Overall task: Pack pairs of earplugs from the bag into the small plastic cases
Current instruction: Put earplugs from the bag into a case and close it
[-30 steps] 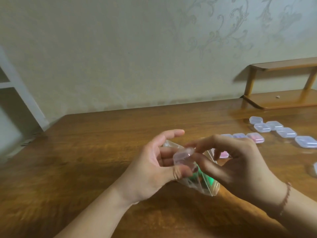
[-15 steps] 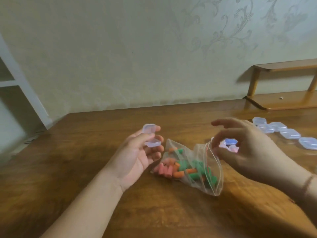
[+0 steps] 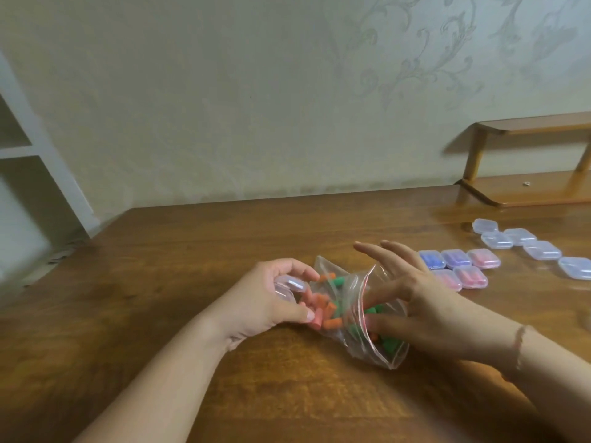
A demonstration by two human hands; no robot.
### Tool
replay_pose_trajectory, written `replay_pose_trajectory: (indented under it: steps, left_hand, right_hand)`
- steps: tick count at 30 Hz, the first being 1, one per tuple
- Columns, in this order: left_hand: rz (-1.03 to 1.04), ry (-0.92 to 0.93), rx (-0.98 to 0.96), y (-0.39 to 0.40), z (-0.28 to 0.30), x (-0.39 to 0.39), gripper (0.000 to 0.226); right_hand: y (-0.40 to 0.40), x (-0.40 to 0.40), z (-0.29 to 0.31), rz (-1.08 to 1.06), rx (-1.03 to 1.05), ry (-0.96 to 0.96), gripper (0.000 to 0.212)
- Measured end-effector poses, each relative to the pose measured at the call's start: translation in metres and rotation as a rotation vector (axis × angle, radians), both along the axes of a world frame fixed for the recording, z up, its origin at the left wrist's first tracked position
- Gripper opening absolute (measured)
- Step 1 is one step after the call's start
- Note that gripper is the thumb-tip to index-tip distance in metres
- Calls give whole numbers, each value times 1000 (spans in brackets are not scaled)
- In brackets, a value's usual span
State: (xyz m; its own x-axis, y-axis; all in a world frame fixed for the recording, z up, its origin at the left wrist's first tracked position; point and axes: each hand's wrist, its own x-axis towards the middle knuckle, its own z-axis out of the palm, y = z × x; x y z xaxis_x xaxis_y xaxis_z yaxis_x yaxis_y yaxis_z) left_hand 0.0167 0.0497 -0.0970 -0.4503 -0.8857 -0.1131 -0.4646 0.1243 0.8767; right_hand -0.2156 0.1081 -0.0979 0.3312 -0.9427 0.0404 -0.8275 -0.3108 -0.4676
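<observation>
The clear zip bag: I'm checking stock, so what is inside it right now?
Inside the clear zip bag lie loose orange, pink and green foam earplugs, and the right hand has its fingers in its mouth. Whether they pinch an earplug is hidden.

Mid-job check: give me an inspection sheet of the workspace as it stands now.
Surface: wooden table, glossy.
Job's things: zip bag lying open, holding orange, pink and green earplugs; open clear case in left hand; five filled cases grouped right; five empty cases beyond them.
Clutter: nothing seen.
Hands: left hand grips the case beside the bag; right hand reaches fingers into the bag mouth.
Cables: nothing seen.
Surroundings: patterned wall, wooden shelf far right, white shelving left.
</observation>
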Motion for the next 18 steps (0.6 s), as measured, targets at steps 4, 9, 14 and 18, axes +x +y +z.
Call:
replay_pose_trajectory:
  steps: [4, 9, 14, 18]
  left_hand:
    - [-23, -1, 8, -1, -2, -1, 46]
    - [-42, -29, 1, 1, -1, -2, 48]
    - [-48, -92, -60, 3, -2, -5, 49]
    - [-46, -107, -90, 3, -4, -7, 48]
  right_hand:
    - [-1, 4, -4, 4, -46, 158, 20]
    - [-2, 12, -8, -12, -108, 124, 20]
    - [-3, 17, -9, -46, -146, 30, 8]
    - [-5, 23, -15, -29, -165, -56, 17]
